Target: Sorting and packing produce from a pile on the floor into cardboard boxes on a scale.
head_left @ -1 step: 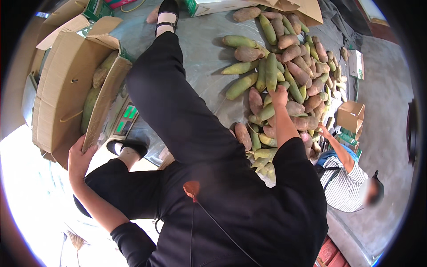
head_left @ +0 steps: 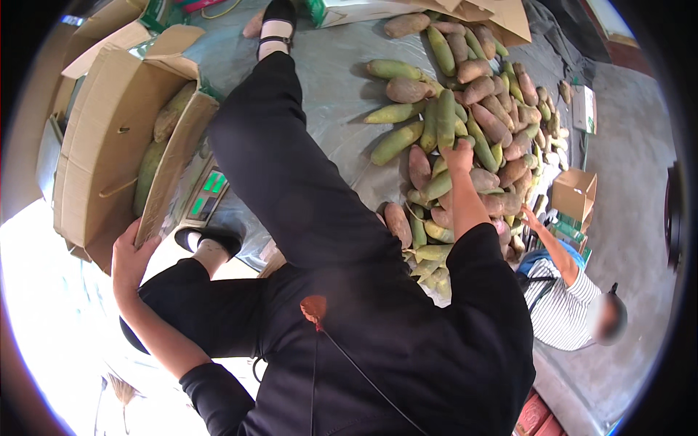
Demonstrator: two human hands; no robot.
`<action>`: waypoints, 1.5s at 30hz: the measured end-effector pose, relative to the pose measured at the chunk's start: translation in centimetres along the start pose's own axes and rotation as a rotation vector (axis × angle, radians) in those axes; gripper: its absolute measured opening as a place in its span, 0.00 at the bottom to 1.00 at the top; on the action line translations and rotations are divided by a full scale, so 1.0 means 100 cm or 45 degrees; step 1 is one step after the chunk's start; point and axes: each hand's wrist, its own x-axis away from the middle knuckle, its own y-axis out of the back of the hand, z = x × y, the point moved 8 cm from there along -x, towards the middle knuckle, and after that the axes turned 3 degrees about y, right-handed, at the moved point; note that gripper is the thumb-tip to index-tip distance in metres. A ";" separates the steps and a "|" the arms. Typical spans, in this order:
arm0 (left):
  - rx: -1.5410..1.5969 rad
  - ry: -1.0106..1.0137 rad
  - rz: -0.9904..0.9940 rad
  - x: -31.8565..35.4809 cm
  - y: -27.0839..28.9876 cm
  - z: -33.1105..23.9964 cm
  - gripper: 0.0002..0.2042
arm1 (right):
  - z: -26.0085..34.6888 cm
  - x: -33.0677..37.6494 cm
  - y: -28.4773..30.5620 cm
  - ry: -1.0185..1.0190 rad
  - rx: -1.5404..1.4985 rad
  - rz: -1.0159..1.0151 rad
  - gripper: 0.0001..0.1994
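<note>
Head view shows my right hand (head_left: 459,155) stretched out onto the heap of green and reddish mangoes (head_left: 480,123), fingers curled on a green mango (head_left: 446,116) whose long axis runs straight away from me — whether they are truly clamped I cannot tell. My left hand (head_left: 131,254) is far off on the other side, fingers wrapped over the lower edge of the cardboard box (head_left: 109,131) that already holds a few mangoes — so the pile lies nearer the right arm.
</note>
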 end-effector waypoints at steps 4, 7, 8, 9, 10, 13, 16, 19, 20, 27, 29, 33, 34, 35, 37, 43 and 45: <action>-0.064 -0.106 -0.038 0.007 0.004 0.005 0.19 | 0.020 -0.023 -0.029 -0.024 0.032 0.108 0.38; -0.133 -0.061 -0.060 -0.001 0.001 -0.006 0.18 | -0.020 -0.053 -0.042 -0.044 -0.067 0.011 0.39; -0.112 -0.047 -0.066 -0.003 0.000 -0.004 0.17 | -0.027 -0.060 -0.050 -0.046 -0.125 0.052 0.38; -0.148 -0.015 -0.068 0.001 0.003 -0.004 0.17 | -0.021 -0.060 -0.061 -0.056 -0.047 0.102 0.37; -0.151 0.020 -0.068 0.006 0.005 0.003 0.17 | -0.012 -0.058 -0.068 -0.058 0.035 0.150 0.36; -0.138 -0.029 -0.123 0.006 0.006 0.008 0.17 | -0.021 -0.070 -0.070 -0.056 -0.072 0.228 0.35; -0.222 0.061 -0.125 0.014 0.010 0.007 0.17 | -0.005 -0.051 -0.084 -0.200 -0.361 0.428 0.33; -0.178 0.061 -0.136 0.011 0.008 0.012 0.16 | 0.002 -0.044 -0.080 -0.309 -0.667 0.478 0.31; -0.190 0.012 -0.156 0.010 0.008 0.011 0.16 | 0.009 -0.043 -0.079 -0.293 -0.668 0.482 0.31; -0.176 0.000 -0.180 0.020 0.013 0.019 0.14 | 0.207 0.021 -0.017 0.421 -0.882 0.745 0.21; -0.162 -0.035 -0.192 0.022 0.015 0.021 0.13 | 0.268 0.028 0.009 0.561 -0.754 0.785 0.24; -0.169 -0.017 -0.180 0.022 0.016 0.023 0.12 | 0.395 0.071 0.076 1.008 -0.789 0.772 0.24; -0.167 -0.011 -0.184 0.025 0.018 0.024 0.12 | 0.427 0.089 0.090 1.090 -0.855 0.833 0.24; -0.153 -0.005 -0.190 0.026 0.018 0.026 0.12 | 0.458 0.109 0.106 1.199 -0.812 0.857 0.25; -0.132 -0.008 -0.193 0.025 0.018 0.030 0.12 | 0.511 0.148 0.134 1.441 -0.690 0.848 0.26; -0.171 -0.075 -0.221 0.029 0.017 0.032 0.12 | 0.616 0.277 0.154 2.191 -0.351 0.798 0.26; -0.193 -0.097 -0.218 0.031 0.016 0.034 0.11 | 0.633 0.315 0.136 2.295 -0.215 0.836 0.25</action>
